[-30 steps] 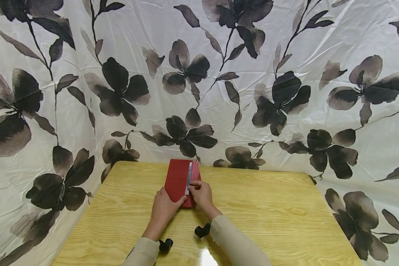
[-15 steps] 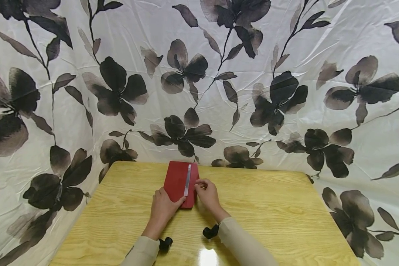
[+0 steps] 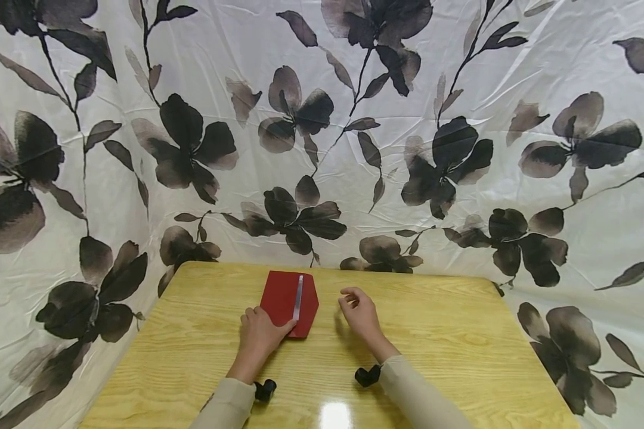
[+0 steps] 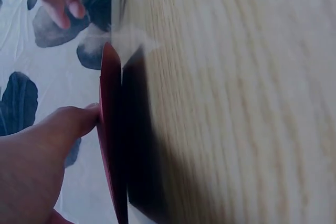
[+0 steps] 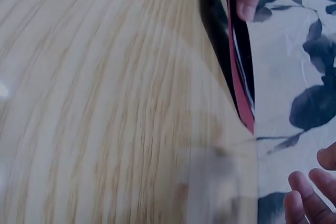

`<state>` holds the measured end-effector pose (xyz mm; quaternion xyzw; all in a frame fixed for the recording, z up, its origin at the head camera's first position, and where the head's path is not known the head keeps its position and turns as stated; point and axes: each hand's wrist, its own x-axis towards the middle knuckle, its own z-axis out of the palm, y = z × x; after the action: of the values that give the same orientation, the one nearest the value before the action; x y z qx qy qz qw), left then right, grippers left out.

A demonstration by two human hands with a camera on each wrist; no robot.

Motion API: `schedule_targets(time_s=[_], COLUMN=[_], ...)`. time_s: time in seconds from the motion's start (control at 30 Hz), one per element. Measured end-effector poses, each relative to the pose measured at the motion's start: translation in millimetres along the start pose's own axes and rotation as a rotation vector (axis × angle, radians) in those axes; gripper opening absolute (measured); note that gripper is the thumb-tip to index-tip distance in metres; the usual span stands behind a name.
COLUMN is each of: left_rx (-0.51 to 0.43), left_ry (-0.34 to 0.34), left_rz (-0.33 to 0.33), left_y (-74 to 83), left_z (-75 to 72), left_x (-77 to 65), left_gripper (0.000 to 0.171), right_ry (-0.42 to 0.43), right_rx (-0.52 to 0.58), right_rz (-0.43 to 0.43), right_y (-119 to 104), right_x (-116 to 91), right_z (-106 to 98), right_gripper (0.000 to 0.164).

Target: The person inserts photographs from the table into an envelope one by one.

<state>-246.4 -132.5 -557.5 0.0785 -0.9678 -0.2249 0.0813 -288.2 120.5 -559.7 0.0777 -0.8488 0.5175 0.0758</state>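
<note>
A red envelope (image 3: pixel 278 293) with a pointed flap (image 3: pixel 309 304) spread out on its right side is near the far edge of the table. Along the base of the flap runs a narrow silvery-white strip (image 3: pixel 298 298). My left hand (image 3: pixel 259 335) grips the envelope's near left part, thumb on top and fingers at the left edge. The left wrist view shows the thumb (image 4: pixel 79 119) pressed on the red paper, seen edge-on. To the right of the flap, apart from it, my right hand (image 3: pixel 362 314) hovers with loosely bent fingers (image 5: pixel 310 198) and nothing visible between them.
The wood-grain table (image 3: pixel 451 333) extends to both sides and toward me. A white cloth with dark flowers (image 3: pixel 375 149) hangs behind and at the sides. Small black wrist cameras (image 3: pixel 367 376) sit at both cuffs.
My right hand has left the strip area and moved right, away from the envelope. The flap now spreads flatter, and the envelope has shifted slightly toward me, with my left hand still on it.
</note>
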Motion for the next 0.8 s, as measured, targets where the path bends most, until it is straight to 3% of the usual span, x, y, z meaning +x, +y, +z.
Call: schedule_targets(time_s=[0.27, 0.5, 0.8], left_rx=[-0.012, 0.031, 0.074], left_ry=[-0.037, -0.052, -0.074], left_rz=[-0.042, -0.060, -0.013], left_y=[1.8, -0.3, -6.9], left_z=[-2.3, -1.9, -11.0], left_x=[-2.3, -4.4, -2.8], left_gripper=[0.096, 0.099, 0.084], right_ry=[0.009, 0.017, 0.024], right_rx=[-0.035, -0.067, -0.119], right_rz=[-0.015, 0.010, 0.031], right_y=[12, 21, 26], right_x=[-7, -14, -21], right_z=[-24, -40, -66], right_gripper=[0.021, 0.025, 0.029])
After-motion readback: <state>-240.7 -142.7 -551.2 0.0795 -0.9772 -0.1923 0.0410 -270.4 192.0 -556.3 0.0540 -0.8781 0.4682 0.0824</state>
